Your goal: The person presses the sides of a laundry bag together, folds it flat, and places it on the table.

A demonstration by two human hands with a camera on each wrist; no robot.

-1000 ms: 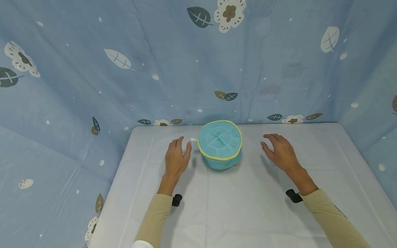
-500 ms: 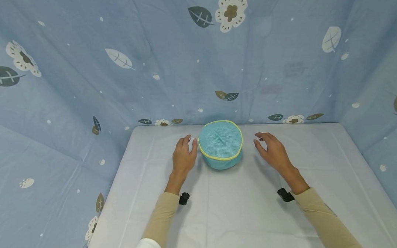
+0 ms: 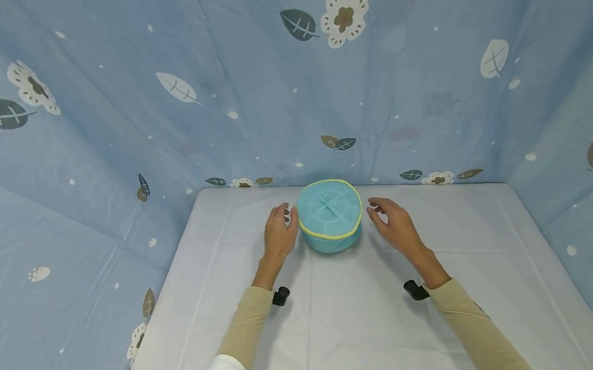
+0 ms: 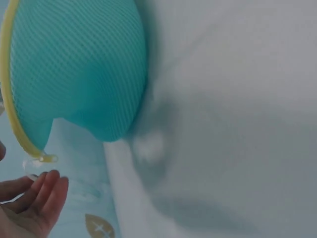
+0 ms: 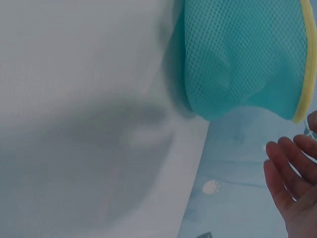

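A teal mesh bag (image 3: 329,215) sits at the worktop's (image 3: 362,314) 12 o'clock edge. The left hand (image 3: 279,234) at its 9 o'clock and the right hand (image 3: 395,227) at its 3 o'clock both have a relaxed, spread grip, holding nothing.

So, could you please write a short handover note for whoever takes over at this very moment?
Left hand: open, close beside the left side of the teal mesh pouch; contact can't be judged.
Right hand: open, just off the pouch's right side, not touching.
The pouch sits on the white table near the back wall, yellow-trimmed top closed.
Done: both hands brought to the pouch.
Left: probably grasping it; nothing is held yet.
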